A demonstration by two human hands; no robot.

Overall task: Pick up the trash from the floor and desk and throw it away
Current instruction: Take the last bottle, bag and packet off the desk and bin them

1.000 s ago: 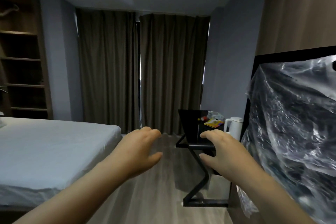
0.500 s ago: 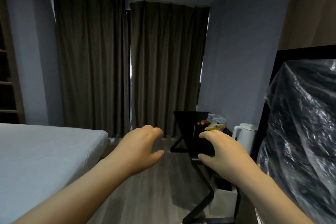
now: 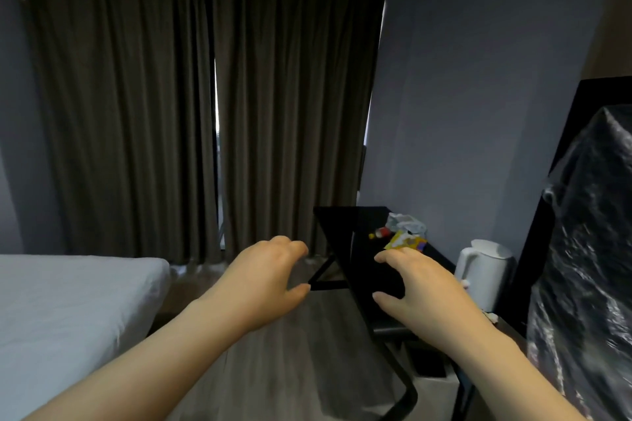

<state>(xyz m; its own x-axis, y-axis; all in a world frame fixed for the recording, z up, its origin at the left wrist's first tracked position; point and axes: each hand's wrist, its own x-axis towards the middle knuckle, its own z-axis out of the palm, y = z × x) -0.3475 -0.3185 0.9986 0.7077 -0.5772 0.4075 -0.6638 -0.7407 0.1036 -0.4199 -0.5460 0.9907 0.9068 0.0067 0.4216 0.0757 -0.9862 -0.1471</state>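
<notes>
At the approach stage, I am holding my left hand (image 3: pixel 263 280) and right hand (image 3: pixel 420 287) out, fingers loosely curled, gripping nothing. The yellow wrapper (image 3: pixel 405 242) and crumpled plastic (image 3: pixel 405 222) are lying at the far end of the black desk (image 3: pixel 359 243). I am judging the next move to be a forward reach.

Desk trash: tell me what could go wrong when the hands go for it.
1. The white kettle stands just right of the right hand; a reaching arm may knock it.
2. The small red and yellow item lies loose by the yellow wrapper and crumpled plastic; grabbing those might push it off the desk.
3. No bin is in view, so carried trash may drop.
</notes>
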